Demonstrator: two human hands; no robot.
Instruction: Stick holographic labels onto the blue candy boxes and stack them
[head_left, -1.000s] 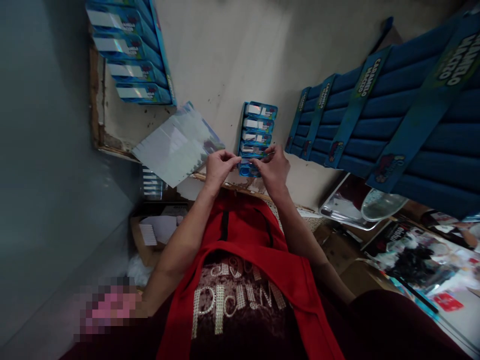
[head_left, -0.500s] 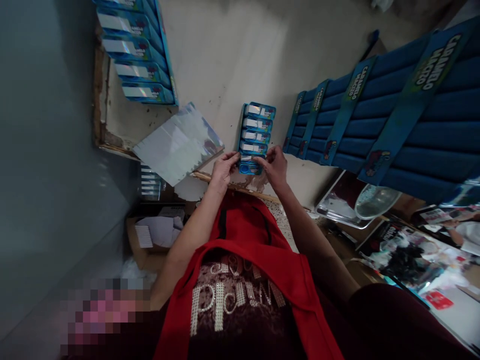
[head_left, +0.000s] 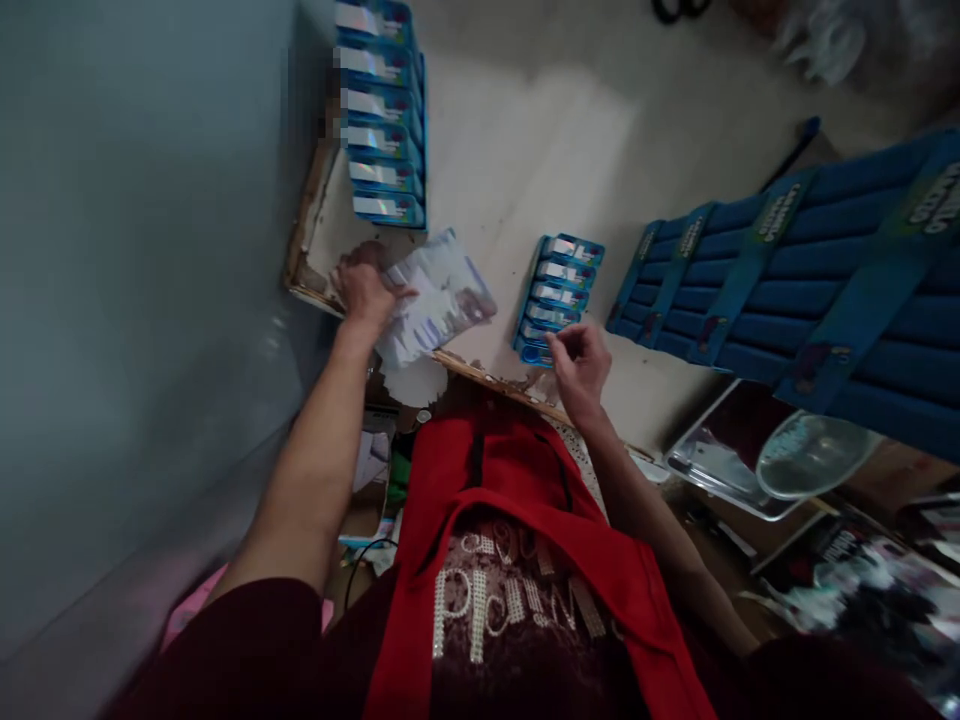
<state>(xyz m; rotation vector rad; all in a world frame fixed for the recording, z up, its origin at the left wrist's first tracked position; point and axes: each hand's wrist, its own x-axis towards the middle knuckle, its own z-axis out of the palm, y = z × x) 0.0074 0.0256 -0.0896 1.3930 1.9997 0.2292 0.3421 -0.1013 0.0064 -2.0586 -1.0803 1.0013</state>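
Note:
My left hand [head_left: 367, 293] is at the left end of a pale sheet of stickers [head_left: 435, 300], its thumb lying across the top and its fingers closed at the edge, partly blurred. The sheet looks bent and creased there. Close to the front end of a short row of small blue boxes [head_left: 559, 297], my right hand [head_left: 583, 368] is curled, thumb and forefinger brought together. Anything between those fingertips is too small to make out. White strips run along the tops of most boxes in the row; the front one shows a blue round mark.
Larger blue boxes with white strips [head_left: 386, 178] stand at the back left, beside the wall. On the right is a long blue stack [head_left: 720, 270] with printed bands. A clear bowl [head_left: 814, 455] sits on a tray below it. The table's worn wooden edge [head_left: 495, 385] runs before me.
My left hand has left the small boxes and moved left onto the sheet, which now bends. My right hand has drawn slightly off the row. The view has shifted left.

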